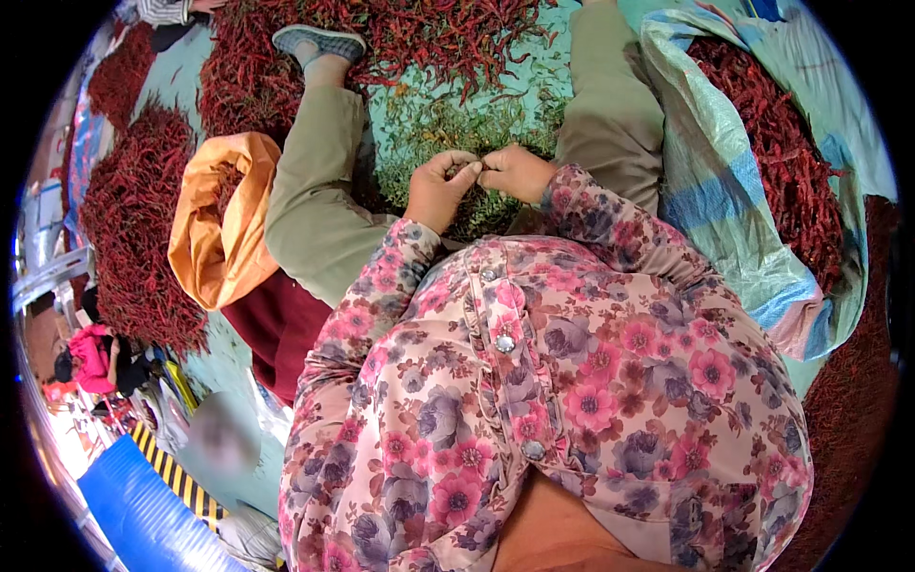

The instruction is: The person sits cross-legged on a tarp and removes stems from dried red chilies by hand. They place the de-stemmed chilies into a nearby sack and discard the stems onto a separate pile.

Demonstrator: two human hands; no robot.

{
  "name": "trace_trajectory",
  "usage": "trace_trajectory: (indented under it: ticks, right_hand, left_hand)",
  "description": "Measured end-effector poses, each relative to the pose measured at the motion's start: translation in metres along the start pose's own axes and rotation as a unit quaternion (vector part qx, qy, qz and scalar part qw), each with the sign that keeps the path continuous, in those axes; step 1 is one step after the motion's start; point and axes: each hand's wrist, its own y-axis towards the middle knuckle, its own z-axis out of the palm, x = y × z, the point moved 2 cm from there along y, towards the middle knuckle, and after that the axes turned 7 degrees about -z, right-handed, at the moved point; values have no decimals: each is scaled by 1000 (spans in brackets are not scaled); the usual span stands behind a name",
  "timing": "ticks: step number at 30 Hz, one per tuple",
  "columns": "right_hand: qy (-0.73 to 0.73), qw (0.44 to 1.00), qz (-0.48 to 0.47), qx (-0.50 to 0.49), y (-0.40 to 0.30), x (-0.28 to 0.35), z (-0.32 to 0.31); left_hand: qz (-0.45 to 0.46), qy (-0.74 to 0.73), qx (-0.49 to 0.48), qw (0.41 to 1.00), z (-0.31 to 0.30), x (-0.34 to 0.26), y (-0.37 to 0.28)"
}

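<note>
My left hand [436, 189] is curled, with thumb and fingertips drawn together. A small dark plant piece [454, 170] shows inside its fingers, too small to name exactly. Against the left thumb my right hand [520, 174] meets it with pinched fingers. Whatever those right fingertips pinch is hidden. Both hands hover over a heap of greenish dried stems and caps [422, 136] lying between my outstretched legs. Beyond the heap, dried red chili peppers [443, 36] spread in a thick pile over a pale green floor [550, 79].
On the right stands a striped woven plastic sack [715, 164] holding red chilies [772, 143]. An orange sack [250, 214], rolled open, sits by my left leg. More chili heaps [136, 229] lie farther left. A person's striped sleeve [163, 10] shows at the upper left.
</note>
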Motion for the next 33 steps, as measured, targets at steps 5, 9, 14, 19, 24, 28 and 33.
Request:
trace_trajectory:
  ticks: [5, 9, 14, 19, 24, 28, 33]
  right_hand:
    - [-124, 991, -47, -5, 0, 10, 2]
    - [-171, 981, -88, 3, -4, 12, 2]
    - [-213, 975, -46, 46, -4, 8, 7]
    - [-88, 972, -68, 206, -11, 18, 11]
    - [-29, 990, -97, 97, -10, 17, 6]
    - [26, 994, -92, -60, -6, 1, -3]
    - [-246, 944, -133, -172, -8, 5, -16]
  left_hand:
    - [6, -5, -6, 1000, -1, -4, 0]
    - [17, 43, -10, 999, -1, -8, -2]
    - [172, 329, -71, 926, 6, -17, -9]
    - [204, 521, -94, 823, -3, -6, 1]
    - [-36, 400, -75, 913, -34, 34, 9]
    - [-36, 174, -33, 984, -32, 41, 9]
    - [-100, 27, 59, 993, -26, 22, 10]
